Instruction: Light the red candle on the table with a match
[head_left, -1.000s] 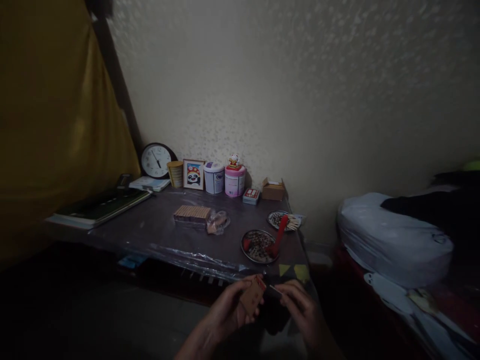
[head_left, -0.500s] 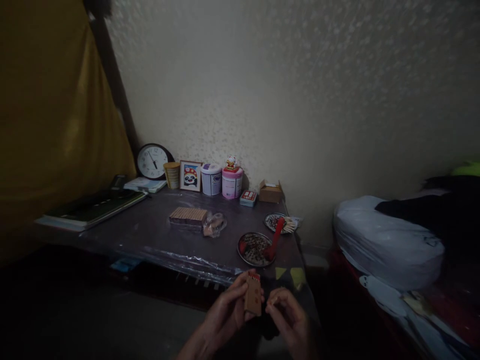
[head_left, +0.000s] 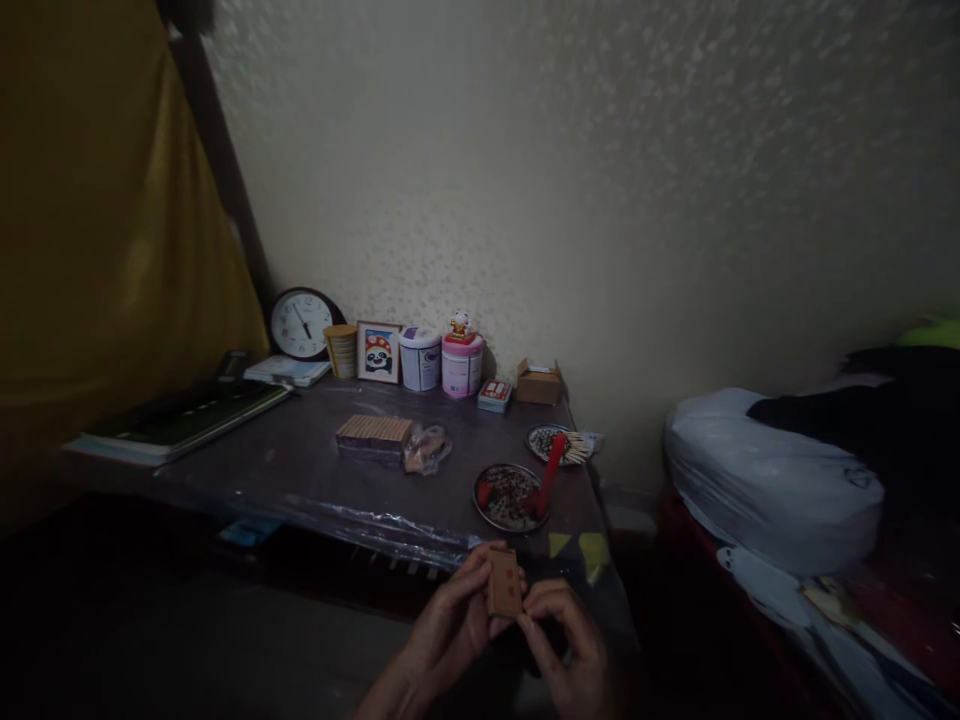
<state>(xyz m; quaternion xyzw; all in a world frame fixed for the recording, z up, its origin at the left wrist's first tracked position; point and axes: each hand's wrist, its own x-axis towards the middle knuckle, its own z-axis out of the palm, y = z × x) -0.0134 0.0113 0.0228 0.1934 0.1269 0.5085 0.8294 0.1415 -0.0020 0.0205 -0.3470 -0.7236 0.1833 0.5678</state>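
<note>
A small brown cardboard matchbox (head_left: 505, 583) with red marks on its face is held at the table's near edge. My left hand (head_left: 459, 610) is closed around its left side and back, thumb along the edge. At its lower right corner, the thumb and forefinger of my right hand (head_left: 562, 635) pinch together against the box. No match heads show at its top end. Beyond my hands lies a round metal plate (head_left: 491, 518) with a speckled pattern, carrying a red spoon-like tool (head_left: 553, 470). A second plate (head_left: 534, 443) behind it holds a pile of matchsticks (head_left: 576, 449).
A wrapped stack of matchboxes (head_left: 373, 438) and a crumpled clear plastic bag (head_left: 429, 449) lie mid-table. Along the wall stand a clock (head_left: 302, 324), a framed picture (head_left: 379, 352), two tubs (head_left: 420, 360) and an open carton (head_left: 538, 383). A green book (head_left: 187, 418) lies left.
The red match heads that showed at the matchbox's top end are now out of sight. My right hand has moved left and now touches the box's lower corner.
</note>
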